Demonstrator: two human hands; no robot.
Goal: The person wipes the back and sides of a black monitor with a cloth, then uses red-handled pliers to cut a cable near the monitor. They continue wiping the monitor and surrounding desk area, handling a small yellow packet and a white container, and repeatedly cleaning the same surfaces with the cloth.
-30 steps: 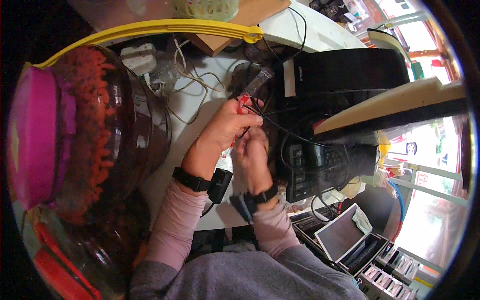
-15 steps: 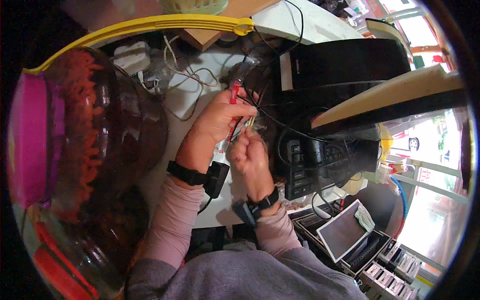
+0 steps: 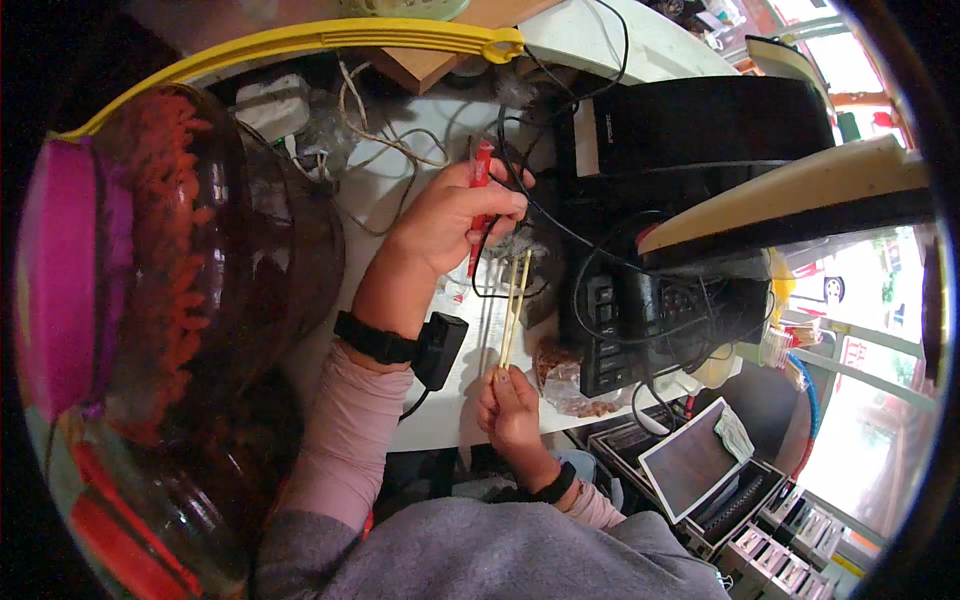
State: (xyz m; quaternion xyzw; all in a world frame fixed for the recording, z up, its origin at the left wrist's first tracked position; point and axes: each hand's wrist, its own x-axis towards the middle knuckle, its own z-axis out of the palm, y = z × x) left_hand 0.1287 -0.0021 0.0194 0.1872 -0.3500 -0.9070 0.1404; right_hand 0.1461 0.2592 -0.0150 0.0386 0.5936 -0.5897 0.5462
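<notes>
My left hand (image 3: 455,210) is closed around a slim red strip (image 3: 482,160), perhaps a wrapper; its lower end points down past my fingers. A thin black cable (image 3: 510,165) runs close by those fingers. My right hand (image 3: 515,415), nearer to me, pinches the near ends of a pair of pale wooden chopsticks (image 3: 511,325). Their far ends reach up to just below my left hand, beside a crumpled clear plastic piece (image 3: 518,242). Whether the chopstick tips touch the plastic I cannot tell.
A large dark jar (image 3: 240,240) with a purple lid stands at the left under a yellow handle (image 3: 330,42). At the right sit a black keypad device (image 3: 605,345) and a black machine (image 3: 700,125). A clear bag (image 3: 580,392) of brown bits lies by an open cash drawer (image 3: 730,510).
My right hand has moved toward me, away from my left hand, and the chopsticks now show along most of their length. My left hand has turned slightly, still gripping the red strip.
</notes>
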